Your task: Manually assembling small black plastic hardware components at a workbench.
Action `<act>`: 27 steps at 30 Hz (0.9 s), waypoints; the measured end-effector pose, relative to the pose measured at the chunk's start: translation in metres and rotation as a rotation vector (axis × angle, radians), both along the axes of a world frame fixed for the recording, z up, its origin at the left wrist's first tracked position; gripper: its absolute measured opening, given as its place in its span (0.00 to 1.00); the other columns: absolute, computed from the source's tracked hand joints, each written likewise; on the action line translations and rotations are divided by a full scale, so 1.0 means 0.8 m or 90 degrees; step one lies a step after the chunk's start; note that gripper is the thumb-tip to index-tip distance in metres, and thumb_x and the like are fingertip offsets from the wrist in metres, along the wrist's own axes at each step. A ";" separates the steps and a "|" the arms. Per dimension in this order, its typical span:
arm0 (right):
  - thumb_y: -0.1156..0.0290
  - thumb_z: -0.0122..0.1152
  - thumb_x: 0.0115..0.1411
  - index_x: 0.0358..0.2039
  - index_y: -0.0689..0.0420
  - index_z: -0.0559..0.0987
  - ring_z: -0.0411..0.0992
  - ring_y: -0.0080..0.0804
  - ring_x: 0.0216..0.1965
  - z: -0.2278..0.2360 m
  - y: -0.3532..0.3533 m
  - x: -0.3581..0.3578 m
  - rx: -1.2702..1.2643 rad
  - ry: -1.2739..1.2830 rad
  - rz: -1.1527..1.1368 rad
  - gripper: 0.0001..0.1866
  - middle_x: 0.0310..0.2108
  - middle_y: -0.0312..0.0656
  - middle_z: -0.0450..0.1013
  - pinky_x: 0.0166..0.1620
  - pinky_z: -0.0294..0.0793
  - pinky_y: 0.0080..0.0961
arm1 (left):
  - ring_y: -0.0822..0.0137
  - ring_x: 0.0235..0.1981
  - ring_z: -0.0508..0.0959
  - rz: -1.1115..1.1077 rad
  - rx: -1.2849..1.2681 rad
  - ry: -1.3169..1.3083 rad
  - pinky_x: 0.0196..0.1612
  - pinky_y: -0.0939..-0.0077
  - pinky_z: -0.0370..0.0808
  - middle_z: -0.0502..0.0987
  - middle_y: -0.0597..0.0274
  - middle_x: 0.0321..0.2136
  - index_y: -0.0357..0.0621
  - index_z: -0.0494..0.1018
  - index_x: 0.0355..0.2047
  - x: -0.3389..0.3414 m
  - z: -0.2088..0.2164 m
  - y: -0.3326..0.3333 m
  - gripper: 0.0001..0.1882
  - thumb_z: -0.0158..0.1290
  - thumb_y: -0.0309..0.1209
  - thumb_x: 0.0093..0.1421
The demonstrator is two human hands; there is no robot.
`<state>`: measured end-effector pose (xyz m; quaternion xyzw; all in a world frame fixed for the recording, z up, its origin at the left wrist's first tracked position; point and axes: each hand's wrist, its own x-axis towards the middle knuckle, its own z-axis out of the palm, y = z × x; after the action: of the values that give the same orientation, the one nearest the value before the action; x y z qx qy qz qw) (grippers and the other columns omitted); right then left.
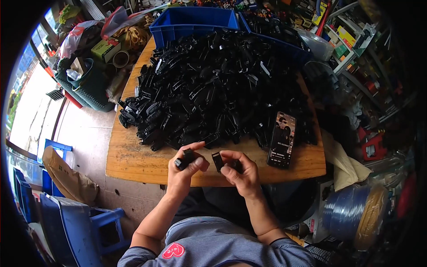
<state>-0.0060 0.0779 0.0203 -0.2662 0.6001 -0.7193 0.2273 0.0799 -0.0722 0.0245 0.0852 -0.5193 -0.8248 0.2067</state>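
Observation:
My left hand point(183, 171) is closed around a small black plastic part point(183, 159), held above the table's near edge. A little to the right, my right hand point(240, 172) grips another small black plastic part point(217, 161) between thumb and fingers, its slotted end pointing toward the left hand. The two parts are apart. Just beyond both hands spreads a large heap of similar black plastic parts point(200, 84) that covers most of the wooden table point(133, 162). Their exact kind is too small to make out.
A phone point(282, 140) with a lit screen lies right of my hands. Blue bins point(193, 29) stand behind the heap. A blue stool point(106, 227) is at the lower left, a dark green basket point(91, 86) at the far left. Wrapped coils point(351, 213) sit at the lower right, below cluttered shelves point(356, 49).

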 end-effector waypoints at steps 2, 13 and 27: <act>0.71 0.60 0.55 0.41 0.60 0.74 0.66 0.15 0.29 0.001 0.008 0.001 -0.056 -0.207 0.085 0.14 0.29 0.31 0.70 0.36 0.65 0.10 | 0.73 0.34 0.74 -0.062 -0.052 -0.149 0.43 0.78 0.69 0.75 0.61 0.33 0.38 0.71 0.44 0.000 0.004 0.003 0.16 0.55 0.30 0.55; 0.70 0.45 0.64 0.41 0.61 0.68 0.59 0.14 0.21 0.009 -0.001 0.000 -0.002 0.128 -0.058 0.09 0.35 0.35 0.65 0.25 0.59 0.10 | 0.72 0.34 0.75 -0.055 -0.279 -0.090 0.40 0.78 0.71 0.76 0.61 0.32 0.38 0.71 0.37 -0.004 -0.027 0.003 0.16 0.61 0.29 0.49; 0.63 0.48 0.63 0.45 0.66 0.72 0.62 0.16 0.20 0.002 0.011 0.003 -0.028 -0.134 0.107 0.18 0.21 0.31 0.63 0.23 0.62 0.12 | 0.61 0.34 0.77 -0.090 -0.423 -0.020 0.37 0.73 0.72 0.75 0.54 0.31 0.36 0.71 0.39 -0.003 -0.007 -0.003 0.17 0.60 0.28 0.49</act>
<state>-0.0036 0.0865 0.0219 -0.2438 0.5327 -0.7344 0.3428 0.0776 -0.0744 0.0192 -0.0103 -0.7677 -0.6211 0.1575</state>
